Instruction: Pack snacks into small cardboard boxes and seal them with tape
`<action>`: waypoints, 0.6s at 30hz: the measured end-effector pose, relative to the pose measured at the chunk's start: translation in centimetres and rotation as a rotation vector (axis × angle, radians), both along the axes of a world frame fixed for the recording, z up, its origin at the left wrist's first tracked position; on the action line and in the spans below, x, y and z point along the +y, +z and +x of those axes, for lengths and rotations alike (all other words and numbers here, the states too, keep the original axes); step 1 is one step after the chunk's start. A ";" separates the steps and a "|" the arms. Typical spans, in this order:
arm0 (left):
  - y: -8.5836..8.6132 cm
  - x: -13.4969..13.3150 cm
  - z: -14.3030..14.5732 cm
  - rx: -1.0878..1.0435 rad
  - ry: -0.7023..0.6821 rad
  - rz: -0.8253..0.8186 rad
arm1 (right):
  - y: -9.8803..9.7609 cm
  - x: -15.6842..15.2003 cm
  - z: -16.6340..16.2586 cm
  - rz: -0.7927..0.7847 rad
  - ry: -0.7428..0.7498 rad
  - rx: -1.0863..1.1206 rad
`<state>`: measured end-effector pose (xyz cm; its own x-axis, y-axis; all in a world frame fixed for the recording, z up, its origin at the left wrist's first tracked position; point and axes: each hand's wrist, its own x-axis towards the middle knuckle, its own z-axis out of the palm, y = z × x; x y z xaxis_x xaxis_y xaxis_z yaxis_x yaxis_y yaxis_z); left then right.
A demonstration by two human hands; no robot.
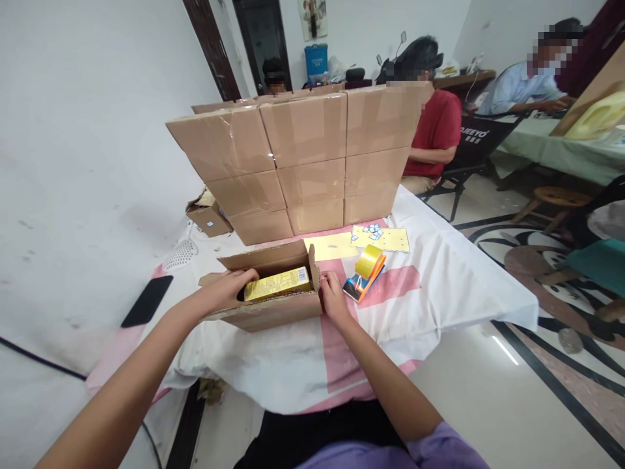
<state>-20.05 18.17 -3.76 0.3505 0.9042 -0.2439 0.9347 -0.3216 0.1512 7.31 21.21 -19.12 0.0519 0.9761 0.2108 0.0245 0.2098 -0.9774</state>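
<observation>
An open cardboard carton [276,319] stands on the cloth in front of me, its flaps raised. Inside it lies a shiny gold box [278,284] with a barcode at its right end. My left hand [233,288] reaches over the carton's left end, its fingers closed about the left end of the gold box; part of the grip is hidden. At the opposite end, my right hand [333,296] pinches the carton's right side. Just right of that hand, a tape dispenser [364,277] with a yellow roll rests on the cloth.
Stacked taped cartons [310,156] form a wall behind the open one. Yellow sheets [332,246] with small white pieces [374,230] lie before it. A black phone [147,301] and a smaller open carton [209,218] sit left. A person in red [442,127] sits beyond.
</observation>
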 end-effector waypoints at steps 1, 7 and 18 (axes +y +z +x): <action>-0.1 0.0 -0.1 -0.007 -0.003 0.004 | 0.0 0.0 0.0 0.000 0.000 -0.003; 0.2 -0.4 -0.1 0.003 -0.009 0.007 | 0.1 0.0 0.1 0.006 0.017 -0.020; 0.3 -2.1 -2.9 -0.269 0.085 0.235 | 0.5 -0.4 0.4 0.072 0.038 -0.014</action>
